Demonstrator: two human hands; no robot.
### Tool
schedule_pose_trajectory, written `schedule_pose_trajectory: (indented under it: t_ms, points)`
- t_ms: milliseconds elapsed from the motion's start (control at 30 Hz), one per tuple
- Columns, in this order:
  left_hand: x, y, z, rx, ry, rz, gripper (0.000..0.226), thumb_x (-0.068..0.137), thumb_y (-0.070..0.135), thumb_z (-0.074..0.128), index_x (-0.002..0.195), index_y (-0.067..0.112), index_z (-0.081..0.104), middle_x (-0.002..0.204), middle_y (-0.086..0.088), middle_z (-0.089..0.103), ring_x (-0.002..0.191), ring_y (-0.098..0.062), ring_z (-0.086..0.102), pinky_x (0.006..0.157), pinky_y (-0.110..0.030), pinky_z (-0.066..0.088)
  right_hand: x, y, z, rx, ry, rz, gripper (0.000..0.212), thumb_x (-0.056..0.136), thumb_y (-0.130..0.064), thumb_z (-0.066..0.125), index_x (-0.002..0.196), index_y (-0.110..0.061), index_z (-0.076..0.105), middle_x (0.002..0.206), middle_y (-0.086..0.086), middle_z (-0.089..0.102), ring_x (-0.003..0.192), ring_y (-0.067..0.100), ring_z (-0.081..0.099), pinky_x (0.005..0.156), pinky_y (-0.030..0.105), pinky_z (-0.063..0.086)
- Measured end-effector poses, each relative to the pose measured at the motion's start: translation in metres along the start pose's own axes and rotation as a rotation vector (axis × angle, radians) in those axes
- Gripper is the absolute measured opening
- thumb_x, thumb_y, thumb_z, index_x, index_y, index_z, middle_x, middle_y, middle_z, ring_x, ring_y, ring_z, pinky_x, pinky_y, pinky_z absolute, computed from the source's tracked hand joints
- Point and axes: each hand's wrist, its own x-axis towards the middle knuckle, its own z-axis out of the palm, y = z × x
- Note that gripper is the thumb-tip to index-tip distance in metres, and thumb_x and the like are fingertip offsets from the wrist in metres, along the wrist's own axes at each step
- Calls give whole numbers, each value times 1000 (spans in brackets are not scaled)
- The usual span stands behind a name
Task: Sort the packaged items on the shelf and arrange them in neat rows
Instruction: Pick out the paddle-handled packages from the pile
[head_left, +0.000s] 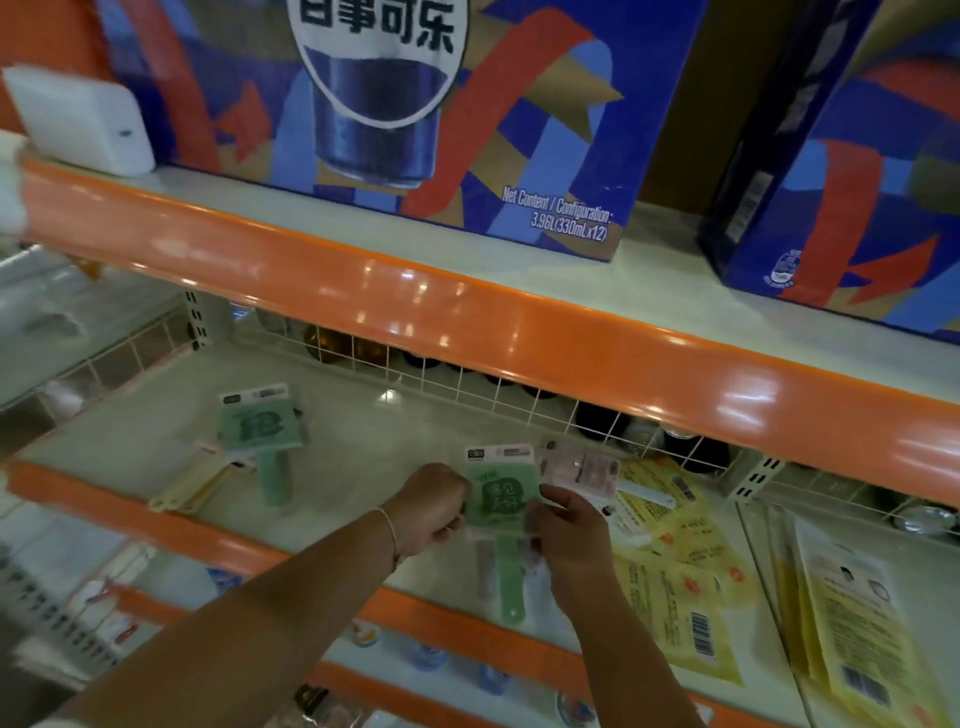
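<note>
Green packaged item (498, 499), gripped between both hands (434, 506)

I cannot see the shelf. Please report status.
Left hand and right hand both grip green package. Second green package lies apart, far left. Nothing blocking.

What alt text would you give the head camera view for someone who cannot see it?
Both hands, left hand and right hand, hold a green packaged item above a shop shelf; a second green packet lies further left, yellow packets to the right.
</note>
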Motion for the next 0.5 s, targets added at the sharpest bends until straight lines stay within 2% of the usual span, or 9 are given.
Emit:
schedule_pose_trajectory:
  t_ms: [67, 133, 200, 300, 367, 433, 500]
  points:
    - [2, -3, -19, -36, 0, -17, 17, 92, 4, 43, 88, 6, 59, 66, -9, 49, 45, -14, 40, 42, -17, 26, -3, -3, 17, 18, -19, -8, 20, 90, -9, 65, 109, -13, 66, 83, 12, 73, 71, 29, 65, 63, 38, 54]
    - [3, -7, -39, -59, 7, -33, 19, 92, 3, 40, 82, 8, 56, 64, -8, 47, 44, -14, 39, 42, -18, 25, -5, -4, 36, 32, -34, -2, 20, 89, -10, 66, 109, -12, 66, 84, 12, 72, 70, 25, 63, 61, 32, 51]
    - [4, -10, -58, -90, 47, -39, 26, 91, 0, 37, 72, 9, 52, 58, -7, 44, 42, -15, 37, 42, -17, 23, -7, -4, 57, 35, -49, 10, 21, 90, -11, 66, 110, -7, 66, 87, 12, 71, 71, 23, 63, 61, 31, 51]
    - [4, -16, -86, -165, 160, -38, 31, 92, -2, 33, 67, 8, 48, 51, -7, 42, 39, -15, 36, 41, -19, 23, -16, -6, 89, 45, -126, 46, 16, 93, -13, 63, 108, -6, 65, 89, 13, 72, 69, 21, 65, 58, 30, 51]
    - [6, -21, -111, -217, 229, -15, 30, 94, -1, 32, 71, 7, 49, 52, -8, 42, 41, -16, 36, 41, -22, 25, -24, -7, 115, 27, -202, 69, 12, 95, -17, 61, 101, -8, 67, 83, 13, 72, 65, 25, 66, 56, 30, 51]
    - [5, -22, -137, -257, 277, 17, 29, 95, 1, 31, 81, 4, 57, 55, -8, 44, 42, -16, 37, 42, -23, 26, -30, -7, 141, -40, -256, 62, 18, 95, -24, 59, 96, -10, 70, 82, 16, 73, 70, 35, 67, 62, 37, 50]
    - [3, -22, -163, -315, 325, 61, 31, 96, 1, 32, 83, 4, 59, 56, -8, 47, 43, -16, 38, 42, -23, 27, -35, -10, 166, -111, -293, 47, 20, 94, -25, 59, 89, -11, 73, 76, 14, 71, 65, 30, 62, 61, 37, 46]
